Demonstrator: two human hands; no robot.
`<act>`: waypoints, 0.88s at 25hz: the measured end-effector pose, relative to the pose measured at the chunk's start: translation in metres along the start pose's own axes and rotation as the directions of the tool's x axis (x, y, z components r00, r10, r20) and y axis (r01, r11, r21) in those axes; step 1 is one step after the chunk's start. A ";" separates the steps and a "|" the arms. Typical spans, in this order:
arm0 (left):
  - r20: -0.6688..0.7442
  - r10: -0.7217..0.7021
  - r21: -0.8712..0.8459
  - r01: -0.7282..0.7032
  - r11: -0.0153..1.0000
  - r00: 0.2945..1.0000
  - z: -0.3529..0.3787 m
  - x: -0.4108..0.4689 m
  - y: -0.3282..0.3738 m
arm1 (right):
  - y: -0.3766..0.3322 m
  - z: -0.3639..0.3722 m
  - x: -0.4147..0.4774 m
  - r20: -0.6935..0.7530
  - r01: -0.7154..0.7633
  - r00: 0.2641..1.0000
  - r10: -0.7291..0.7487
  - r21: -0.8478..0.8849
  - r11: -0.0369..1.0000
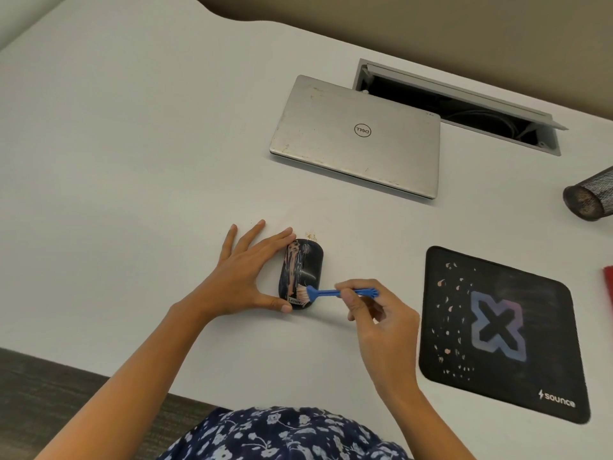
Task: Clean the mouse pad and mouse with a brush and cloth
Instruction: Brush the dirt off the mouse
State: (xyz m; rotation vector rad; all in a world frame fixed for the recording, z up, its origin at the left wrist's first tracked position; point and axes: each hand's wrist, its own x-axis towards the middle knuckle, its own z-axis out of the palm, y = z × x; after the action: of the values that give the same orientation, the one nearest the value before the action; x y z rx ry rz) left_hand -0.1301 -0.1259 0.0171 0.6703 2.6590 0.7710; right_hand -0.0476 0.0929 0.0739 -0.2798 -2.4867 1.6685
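A black mouse (308, 267) with pale streaks of dust lies on the white desk. My left hand (245, 277) steadies it from the left, thumb at its near end and index finger along its far side, the other fingers straight. My right hand (378, 320) pinches the handle of a small blue brush (326, 292), whose pale bristles touch the near end of the mouse. A black mouse pad (544, 310) with a purple X and pale specks lies to the right, apart from both hands. A red edge (608, 283), perhaps a cloth, shows at the far right.
A shut silver laptop (358, 137) lies beyond the mouse, with an open cable hatch (464, 104) in the desk behind it. A black mesh pen cup (590, 197) lies on its side at the right edge. Crumbs (310, 234) sit just beyond the mouse.
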 end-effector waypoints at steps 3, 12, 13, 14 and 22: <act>-0.003 -0.004 -0.021 0.004 1.000 1.000 -0.001 -0.001 0.001 | 0.010 -0.007 -0.004 -0.162 -0.034 0.986 0.037 0.022 0.999; 0.004 -0.006 -0.021 0.006 1.000 1.000 -0.001 0.000 0.001 | 0.018 -0.007 -0.018 -0.080 -0.010 0.997 0.009 -0.011 1.000; 0.006 -0.007 -0.022 0.007 1.000 1.000 -0.001 0.000 0.001 | 0.017 -0.008 -0.016 -0.088 -0.013 0.996 0.014 0.009 1.000; 0.008 -0.007 -0.021 0.007 1.000 1.000 -0.001 0.000 0.001 | 0.016 -0.009 -0.013 -0.084 -0.010 0.996 0.012 0.024 1.000; 0.002 -0.006 -0.028 0.007 1.000 1.000 -0.001 0.000 0.001 | 0.016 -0.013 -0.001 -0.154 -0.018 0.988 0.024 0.042 0.999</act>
State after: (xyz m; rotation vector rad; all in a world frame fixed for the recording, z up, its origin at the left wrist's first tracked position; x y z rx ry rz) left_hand -0.1298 -0.1258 0.0181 0.6545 2.6425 0.8043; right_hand -0.0423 0.1103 0.0645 -0.4150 -2.3432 1.6353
